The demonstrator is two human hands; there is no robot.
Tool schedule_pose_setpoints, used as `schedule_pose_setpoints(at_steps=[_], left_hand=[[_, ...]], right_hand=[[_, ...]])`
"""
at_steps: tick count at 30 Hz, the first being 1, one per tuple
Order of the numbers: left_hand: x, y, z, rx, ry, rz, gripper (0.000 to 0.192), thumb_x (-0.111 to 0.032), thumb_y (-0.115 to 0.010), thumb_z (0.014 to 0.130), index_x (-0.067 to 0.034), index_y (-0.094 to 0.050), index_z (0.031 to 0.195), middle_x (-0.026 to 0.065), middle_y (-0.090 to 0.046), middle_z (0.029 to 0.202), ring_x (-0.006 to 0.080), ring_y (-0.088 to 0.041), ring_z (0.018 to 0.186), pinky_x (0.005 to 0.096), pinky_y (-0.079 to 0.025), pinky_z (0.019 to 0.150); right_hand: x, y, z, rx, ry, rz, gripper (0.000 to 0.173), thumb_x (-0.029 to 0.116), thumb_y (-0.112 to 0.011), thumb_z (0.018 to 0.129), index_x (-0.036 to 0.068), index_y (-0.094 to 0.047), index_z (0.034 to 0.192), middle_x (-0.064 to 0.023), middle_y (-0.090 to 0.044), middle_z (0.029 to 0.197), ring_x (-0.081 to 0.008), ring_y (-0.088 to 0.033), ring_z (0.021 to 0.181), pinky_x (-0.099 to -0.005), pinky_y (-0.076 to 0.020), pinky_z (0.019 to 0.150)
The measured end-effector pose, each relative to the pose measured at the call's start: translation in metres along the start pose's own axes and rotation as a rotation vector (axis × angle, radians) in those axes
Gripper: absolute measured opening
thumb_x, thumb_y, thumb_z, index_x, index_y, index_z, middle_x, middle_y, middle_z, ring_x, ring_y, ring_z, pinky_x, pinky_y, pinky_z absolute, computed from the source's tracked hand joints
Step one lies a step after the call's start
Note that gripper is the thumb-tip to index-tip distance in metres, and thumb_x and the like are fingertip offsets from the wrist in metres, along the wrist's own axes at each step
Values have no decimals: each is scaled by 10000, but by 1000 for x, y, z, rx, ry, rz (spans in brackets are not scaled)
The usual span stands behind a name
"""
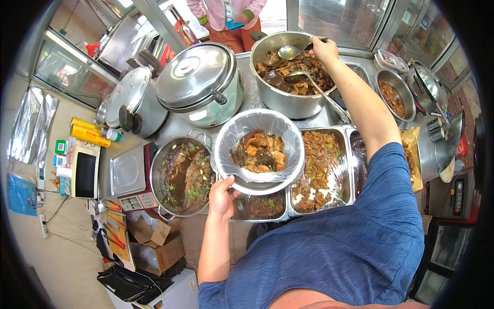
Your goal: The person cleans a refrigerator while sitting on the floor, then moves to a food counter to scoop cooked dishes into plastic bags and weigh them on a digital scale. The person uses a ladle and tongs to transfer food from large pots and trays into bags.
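My left hand (222,199) grips the rim of a round bowl (259,188) lined with a clear plastic bag (287,148). Brown braised pieces in dark sauce (260,152) lie inside the liner. Farther forward, my right hand (323,49) holds a ladle (289,52) by its black handle. The ladle's metal head is over a large metal pot (291,101) of dark stewed food, at the pot's far side. A second metal spoon (322,90) rests in that pot, its ornate handle leaning over the near rim.
Left of the bowl are a pan of sauced fish (158,189), a lidded cooker (204,110), a lidded pot (148,119) and a digital scale (129,175). Trays of cooked meat (349,181) lie at the right, beside a steel bowl (410,114). A person (220,15) holding a phone stands beyond the counter.
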State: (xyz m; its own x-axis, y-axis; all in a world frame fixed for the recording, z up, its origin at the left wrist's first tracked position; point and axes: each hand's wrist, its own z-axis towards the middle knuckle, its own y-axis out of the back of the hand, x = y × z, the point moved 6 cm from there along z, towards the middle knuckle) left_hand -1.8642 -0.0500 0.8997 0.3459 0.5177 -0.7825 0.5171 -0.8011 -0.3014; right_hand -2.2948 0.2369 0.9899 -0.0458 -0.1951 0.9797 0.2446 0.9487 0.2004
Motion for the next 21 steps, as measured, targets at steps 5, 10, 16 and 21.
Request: schedule_pose_setpoints(at_steps=[5,10,16,21], left_hand=[[1,-1,-15,-27,16,-28,202,-181,-529,897,-33,-580,1024,43,-640,909,136,-600,810,275,-489,681],[2,-3,-7,-26,4,14,156,-179,-539,893,-62,-590,982,28,-636,897,127,-593,810,273,-488,681],[-3,-22,5,-20,17,22,138,-187,-540,895,-81,-595,964,12,-622,879,115,-572,797,252,-481,648],[-8,-40,16,-16,6,41,141,-185,-524,904,-76,-596,957,16,-622,879,110,-575,780,233,-482,619]], right_hand=[[-14,-12,12,56,-41,-120,290,277,-601,793,15,-676,892,-87,-659,691,-153,-625,588,-318,-507,585],[-11,-2,7,-3,-151,-14,230,202,-592,817,-27,-614,811,-104,-595,598,-152,-548,457,-289,-436,417],[-28,9,8,-73,-188,37,244,188,-598,805,-46,-642,859,-121,-615,627,-157,-567,470,-276,-458,416],[-39,14,7,-43,-241,169,232,178,-619,797,-40,-620,875,-132,-635,663,-179,-626,522,-271,-500,434]])
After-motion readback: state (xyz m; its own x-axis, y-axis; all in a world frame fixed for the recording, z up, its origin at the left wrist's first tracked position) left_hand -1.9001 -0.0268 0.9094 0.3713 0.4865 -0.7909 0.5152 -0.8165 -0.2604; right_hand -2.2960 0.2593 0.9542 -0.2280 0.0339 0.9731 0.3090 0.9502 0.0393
